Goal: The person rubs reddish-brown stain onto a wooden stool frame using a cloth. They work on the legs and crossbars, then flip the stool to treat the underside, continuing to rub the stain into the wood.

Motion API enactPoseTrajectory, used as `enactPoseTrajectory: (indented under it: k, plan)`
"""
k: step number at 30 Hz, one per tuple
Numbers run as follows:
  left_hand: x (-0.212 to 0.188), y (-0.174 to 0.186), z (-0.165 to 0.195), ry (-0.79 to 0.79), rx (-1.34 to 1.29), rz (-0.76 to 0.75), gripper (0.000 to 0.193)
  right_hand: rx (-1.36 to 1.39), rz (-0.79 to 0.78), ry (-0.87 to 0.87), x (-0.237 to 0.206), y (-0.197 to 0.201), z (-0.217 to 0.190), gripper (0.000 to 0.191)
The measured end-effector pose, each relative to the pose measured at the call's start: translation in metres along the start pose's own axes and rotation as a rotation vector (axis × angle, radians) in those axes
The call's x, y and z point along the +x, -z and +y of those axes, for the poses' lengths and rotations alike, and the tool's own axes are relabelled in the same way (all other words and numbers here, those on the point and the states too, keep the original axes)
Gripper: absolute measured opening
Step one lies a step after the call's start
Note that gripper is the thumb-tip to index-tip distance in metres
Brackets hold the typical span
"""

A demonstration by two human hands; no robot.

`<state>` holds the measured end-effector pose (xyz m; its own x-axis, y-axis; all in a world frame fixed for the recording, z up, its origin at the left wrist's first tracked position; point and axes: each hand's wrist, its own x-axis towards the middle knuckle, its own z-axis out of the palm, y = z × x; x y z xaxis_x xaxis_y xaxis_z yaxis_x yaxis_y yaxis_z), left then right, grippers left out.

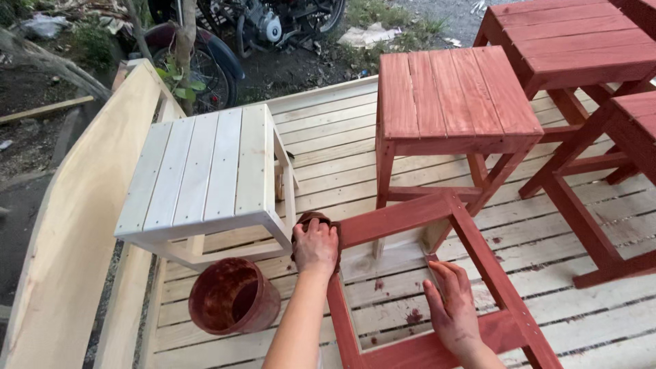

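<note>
At nine o'clock a long pale plank (75, 225) of bare wood runs up the left edge of the slatted deck (328, 137), with a stretch of dirt and a thin tree trunk (183, 48) beyond it. Just right of the plank stands an unpainted slat-topped stool (205, 174), raw and pale, and below it at about seven o'clock sits a round pot (232, 297) whose inside and rim are smeared with dark red stain. My left hand (316, 244) comes up from six o'clock, fingers curled and pressed down on a stain-soaked rag (316, 220), which it clamps against the near-left corner of the stool frame (410, 215) lying on its side in front of me; that frame is already red along its rails and sits right of the pot, touching the unpainted stool's corner. My right hand (451, 307), at about five o'clock, lies flat and spread, fingers together, palm resting on the lower rail of the same frame and holding nothing; its skin is blotched red. Red drips mark the deck boards between the rails. Behind the frame, at twelve to one o'clock, a finished red stool (454, 96) stands upright, and further right at two o'clock two more red stools (581, 41) crowd the corner. Along the top, past the deck edge, a motorcycle (260, 27) is parked on the ground.
</note>
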<state>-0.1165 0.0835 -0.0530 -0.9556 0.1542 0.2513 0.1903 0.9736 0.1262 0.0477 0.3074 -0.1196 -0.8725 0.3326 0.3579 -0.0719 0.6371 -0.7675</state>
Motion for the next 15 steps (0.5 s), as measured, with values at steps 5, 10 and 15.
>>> enactPoseTrajectory:
  k: [5,10,15]
  plan:
    - [-0.047,-0.002,-0.001,-0.034,0.008,0.043,0.032,0.053,0.003,0.009,0.001,0.008,-0.011,0.037]
    - [-0.114,-0.006,0.016,0.042,-0.052,0.07,0.027,0.168,-0.018,0.101,-0.005,0.003,-0.026,0.027]
    - [-0.189,0.005,0.024,0.007,-0.047,0.043,0.026,0.374,-0.219,-0.004,-0.046,0.002,-0.024,0.018]
